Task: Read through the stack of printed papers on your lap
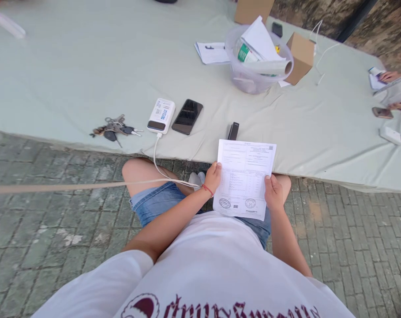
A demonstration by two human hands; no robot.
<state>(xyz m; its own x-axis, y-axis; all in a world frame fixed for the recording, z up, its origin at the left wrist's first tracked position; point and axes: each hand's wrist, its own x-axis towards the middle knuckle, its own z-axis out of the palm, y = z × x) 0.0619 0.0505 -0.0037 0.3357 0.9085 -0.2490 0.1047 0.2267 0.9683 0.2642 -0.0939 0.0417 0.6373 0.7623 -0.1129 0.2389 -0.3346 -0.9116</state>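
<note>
Both hands, left hand [212, 176] and right hand [273, 192], pinch the printed form [243, 176] by its edges; held over the lap, a gust could fold or snatch it.

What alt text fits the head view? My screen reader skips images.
Seated person holds a printed form with left hand and right hand before a cloth-covered table bearing keys, power bank and phone.
</note>
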